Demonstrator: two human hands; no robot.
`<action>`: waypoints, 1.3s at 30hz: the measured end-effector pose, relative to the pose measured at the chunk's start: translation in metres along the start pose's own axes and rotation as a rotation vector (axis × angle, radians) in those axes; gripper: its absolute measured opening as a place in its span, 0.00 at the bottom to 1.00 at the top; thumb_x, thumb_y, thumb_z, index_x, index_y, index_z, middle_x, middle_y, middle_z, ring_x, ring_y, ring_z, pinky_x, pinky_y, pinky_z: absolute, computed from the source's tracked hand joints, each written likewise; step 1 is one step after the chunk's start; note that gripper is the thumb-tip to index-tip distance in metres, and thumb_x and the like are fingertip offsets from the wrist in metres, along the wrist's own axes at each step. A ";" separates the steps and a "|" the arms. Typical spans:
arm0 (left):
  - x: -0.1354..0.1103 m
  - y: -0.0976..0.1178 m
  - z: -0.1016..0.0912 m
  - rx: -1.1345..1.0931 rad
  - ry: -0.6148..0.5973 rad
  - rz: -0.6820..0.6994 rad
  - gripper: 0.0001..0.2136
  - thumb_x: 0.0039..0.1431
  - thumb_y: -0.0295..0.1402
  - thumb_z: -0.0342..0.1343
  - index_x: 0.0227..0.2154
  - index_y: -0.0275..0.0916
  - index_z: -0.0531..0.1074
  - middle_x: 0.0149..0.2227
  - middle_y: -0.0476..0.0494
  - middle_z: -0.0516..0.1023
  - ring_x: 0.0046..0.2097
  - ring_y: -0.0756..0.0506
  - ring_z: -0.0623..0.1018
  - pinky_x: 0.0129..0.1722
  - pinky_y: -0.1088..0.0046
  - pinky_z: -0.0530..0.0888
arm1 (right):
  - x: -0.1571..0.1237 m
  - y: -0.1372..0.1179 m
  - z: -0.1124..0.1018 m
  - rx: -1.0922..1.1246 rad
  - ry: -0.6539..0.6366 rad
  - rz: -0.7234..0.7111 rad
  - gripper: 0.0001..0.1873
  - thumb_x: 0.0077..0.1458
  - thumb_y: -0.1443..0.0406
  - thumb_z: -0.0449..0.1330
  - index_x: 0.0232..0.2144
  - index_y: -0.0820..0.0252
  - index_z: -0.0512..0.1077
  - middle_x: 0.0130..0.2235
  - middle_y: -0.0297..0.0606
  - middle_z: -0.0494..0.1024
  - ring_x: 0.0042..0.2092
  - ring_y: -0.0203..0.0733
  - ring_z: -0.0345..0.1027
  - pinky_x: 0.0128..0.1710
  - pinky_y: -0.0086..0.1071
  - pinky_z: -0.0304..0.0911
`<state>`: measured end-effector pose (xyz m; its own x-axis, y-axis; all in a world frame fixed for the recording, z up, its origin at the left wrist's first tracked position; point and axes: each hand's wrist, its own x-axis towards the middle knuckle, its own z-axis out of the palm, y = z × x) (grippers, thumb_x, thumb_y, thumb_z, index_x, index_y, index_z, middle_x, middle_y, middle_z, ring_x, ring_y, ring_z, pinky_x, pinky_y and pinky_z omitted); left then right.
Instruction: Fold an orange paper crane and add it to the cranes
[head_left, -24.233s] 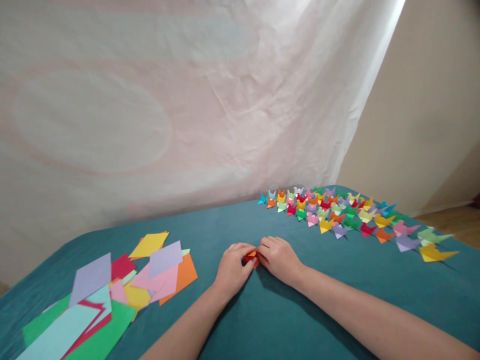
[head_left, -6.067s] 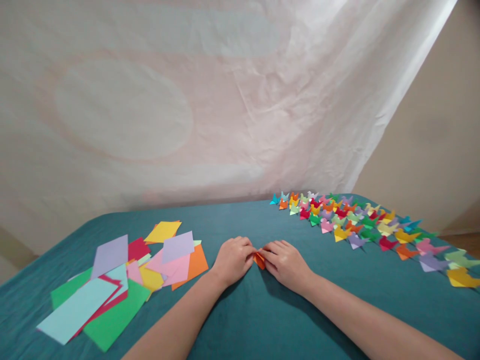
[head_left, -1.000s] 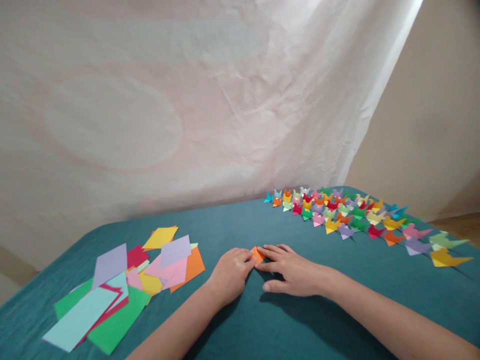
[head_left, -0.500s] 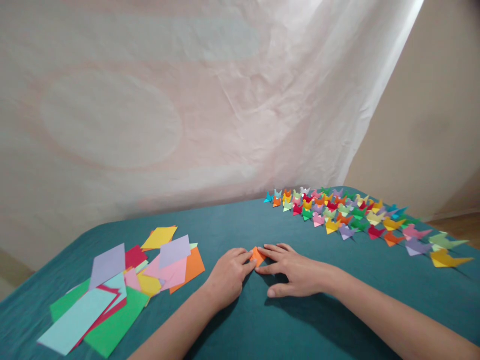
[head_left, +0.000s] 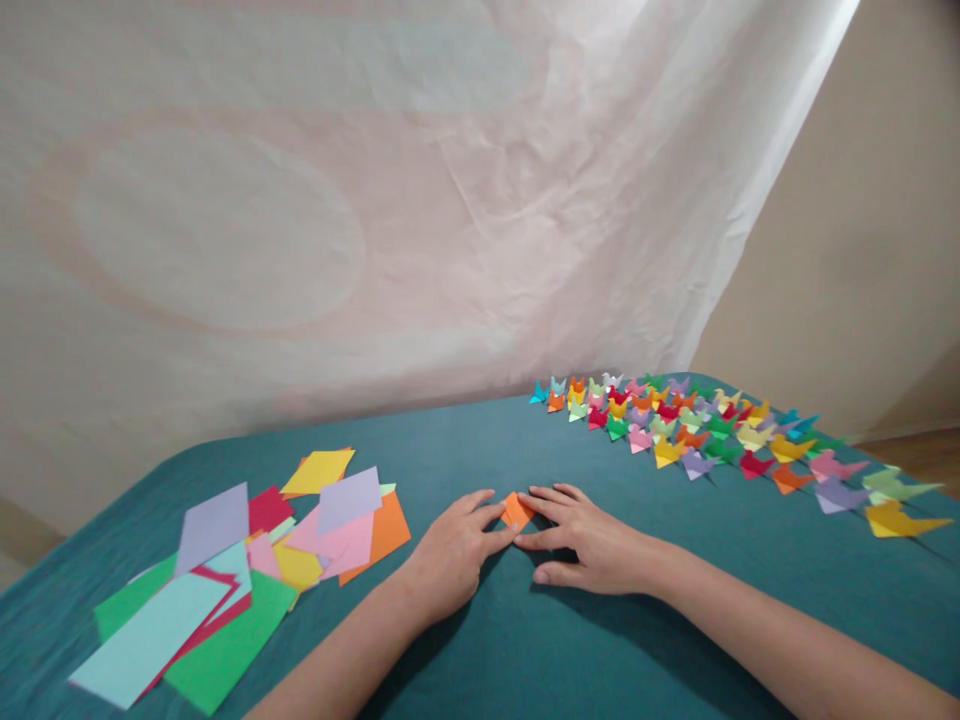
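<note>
A small folded orange paper piece (head_left: 516,508) lies on the teal tablecloth (head_left: 480,650) in front of me. My left hand (head_left: 450,550) rests flat beside it, fingers stretched out, their tips touching its left edge. My right hand (head_left: 581,535) lies flat on the other side, fingers extended, with fingertips pressing on the paper's right edge. Neither hand lifts the piece.
A loose pile of coloured paper sheets (head_left: 247,560) spreads over the left of the table. Rows of several small folded paper birds (head_left: 705,430) fill the far right. A creased white sheet (head_left: 375,200) hangs behind the table, and a beige wall (head_left: 862,250) stands to the right.
Earlier both hands pinched the orange piece between curled fingers. Now both hands lie flat with fingers spread, pressing it onto the cloth. In the last second the left fingers straightened out.
</note>
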<state>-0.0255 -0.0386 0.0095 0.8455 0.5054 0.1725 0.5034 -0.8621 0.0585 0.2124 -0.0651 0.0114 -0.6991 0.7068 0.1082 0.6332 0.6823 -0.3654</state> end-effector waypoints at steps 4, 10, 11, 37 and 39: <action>-0.001 -0.001 0.001 -0.007 -0.029 -0.013 0.25 0.51 0.19 0.48 0.51 0.45 0.67 0.56 0.41 0.66 0.60 0.39 0.59 0.55 0.56 0.63 | 0.000 0.001 0.007 -0.029 0.074 0.012 0.21 0.54 0.51 0.56 0.50 0.43 0.69 0.61 0.41 0.56 0.61 0.54 0.48 0.57 0.55 0.42; 0.002 0.000 0.005 -0.003 0.038 -0.003 0.21 0.53 0.20 0.47 0.49 0.44 0.69 0.53 0.41 0.70 0.58 0.42 0.63 0.55 0.58 0.64 | 0.001 0.004 0.020 -0.044 0.243 0.014 0.15 0.53 0.60 0.56 0.43 0.46 0.74 0.57 0.39 0.65 0.58 0.51 0.55 0.56 0.52 0.46; 0.002 0.000 0.006 0.003 0.052 0.002 0.21 0.54 0.20 0.47 0.49 0.43 0.69 0.52 0.41 0.70 0.57 0.42 0.64 0.54 0.58 0.65 | 0.001 0.005 0.020 -0.043 0.261 0.008 0.14 0.53 0.61 0.56 0.42 0.46 0.75 0.56 0.39 0.67 0.58 0.50 0.56 0.56 0.51 0.46; 0.008 0.007 -0.004 -0.068 0.048 -0.001 0.17 0.56 0.21 0.48 0.48 0.39 0.68 0.46 0.43 0.74 0.47 0.43 0.67 0.50 0.63 0.64 | 0.008 -0.001 0.014 0.002 0.337 0.044 0.09 0.52 0.65 0.57 0.38 0.55 0.71 0.43 0.36 0.76 0.49 0.43 0.64 0.54 0.42 0.49; 0.008 0.007 -0.003 -0.058 0.052 0.001 0.16 0.56 0.22 0.48 0.47 0.39 0.68 0.46 0.43 0.73 0.47 0.43 0.67 0.50 0.62 0.64 | 0.008 0.000 0.015 0.006 0.348 0.035 0.09 0.52 0.66 0.57 0.37 0.55 0.71 0.43 0.36 0.77 0.48 0.43 0.64 0.54 0.42 0.49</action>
<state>-0.0157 -0.0408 0.0143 0.8350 0.5031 0.2231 0.4899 -0.8641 0.1152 0.2017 -0.0623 -0.0011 -0.5214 0.7515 0.4042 0.6520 0.6564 -0.3796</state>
